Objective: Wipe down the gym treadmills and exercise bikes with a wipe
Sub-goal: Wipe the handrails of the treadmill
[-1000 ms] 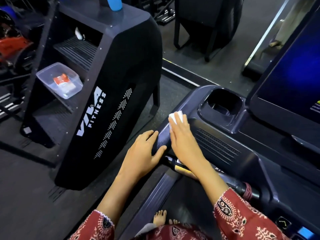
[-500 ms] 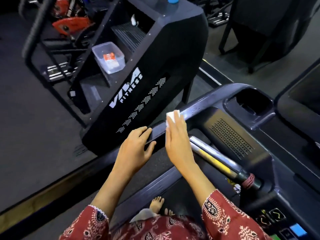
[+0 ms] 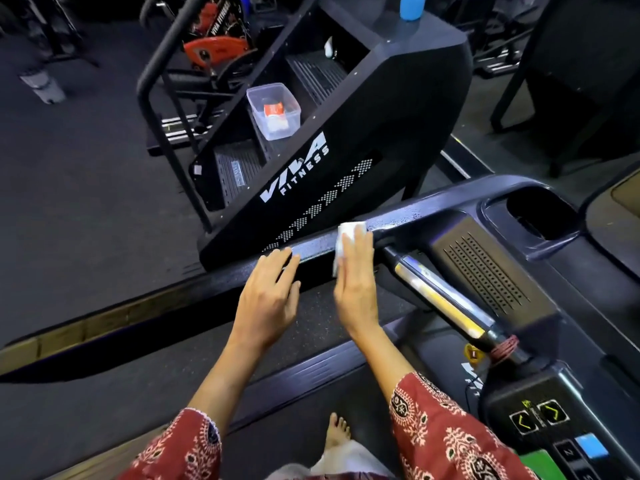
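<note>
The right hand [image 3: 355, 282] lay flat, fingers straight and together, pressing a small folded white wipe [image 3: 348, 244] against the dark, glossy side handrail of the treadmill [image 3: 408, 216], near where the rail bent into the console's left corner; the wipe showed above and to the left of the fingertips. The left hand [image 3: 268, 296] rested just beside it on the same rail, open and empty, fingers spread over the rail's near edge. Both forearms came out of red sleeves printed with a white and black pattern [image 3: 446, 434]. A silver and yellow grip bar [image 3: 440, 299] ran from the rail toward the console's lower edge. Beyond the rail stood a black stair-climber marked VIVA FITNESS [image 3: 346, 161], with a clear plastic tub [image 3: 273, 110] on one of its steps, holding what looked like a red and white packet.
</note>
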A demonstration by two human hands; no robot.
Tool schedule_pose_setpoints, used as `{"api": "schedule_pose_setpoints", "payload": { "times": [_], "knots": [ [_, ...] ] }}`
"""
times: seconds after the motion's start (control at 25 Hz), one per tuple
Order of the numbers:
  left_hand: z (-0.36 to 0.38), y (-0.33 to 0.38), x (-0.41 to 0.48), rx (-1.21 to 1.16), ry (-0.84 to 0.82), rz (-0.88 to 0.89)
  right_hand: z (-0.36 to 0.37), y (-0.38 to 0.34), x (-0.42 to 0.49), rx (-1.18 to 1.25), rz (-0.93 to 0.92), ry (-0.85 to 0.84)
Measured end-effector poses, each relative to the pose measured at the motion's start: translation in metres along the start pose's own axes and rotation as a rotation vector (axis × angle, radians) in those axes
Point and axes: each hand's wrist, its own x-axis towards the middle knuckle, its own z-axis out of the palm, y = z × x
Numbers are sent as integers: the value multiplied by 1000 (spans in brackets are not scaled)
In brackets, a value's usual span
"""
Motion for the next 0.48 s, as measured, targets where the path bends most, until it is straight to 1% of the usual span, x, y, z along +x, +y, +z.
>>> {"api": "schedule_pose_setpoints", "payload": {
  "times": [0.04,0.08,0.16,0.2,0.28,0.32,0.4,0.44,0.48],
  "knots": [
    [0,-1,-3,7,14,16,1,0,1,13,59,26],
    [0,-1,-6,16,36,32,1,-1,0,-2,30,13],
    [2,-5,-11,38,74,58,4,4,-8,-31,-114,-59],
    [4,-7,-15,58,97,74,7,5,-13,-12,-106,-43],
    [10,-10,-21,95,142,89,14,2,-16,53,14,47],
    [14,-11,-23,106,161,93,16,1,-16,61,4,42],
    [20,-12,-28,131,213,105,19,4,-22,2,-178,-34],
    [24,-13,-27,143,243,115,21,9,-22,3,-211,-19],
    [28,-14,-27,156,273,121,21,12,-22,32,-168,29]
  ]
}}
